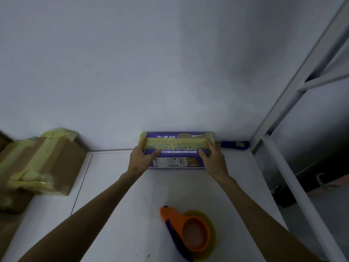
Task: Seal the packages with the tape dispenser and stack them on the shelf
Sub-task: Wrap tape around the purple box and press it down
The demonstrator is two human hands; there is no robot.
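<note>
A purple printed package [176, 155] with a yellowish tape band across its top sits against the white wall at the far side of the white surface. My left hand [141, 157] grips its left end, thumb on the front face and fingers over the top. At the package's right end my right hand [214, 158] holds it the same way. The orange tape dispenser [186, 230] with a yellowish tape roll lies near me on the surface, untouched.
Brown cardboard boxes [43, 163] wrapped in yellowish tape are stacked at the left. A small blue object [234, 145] lies by the wall to the right of the package. A white metal shelf frame [294, 103] rises at the right.
</note>
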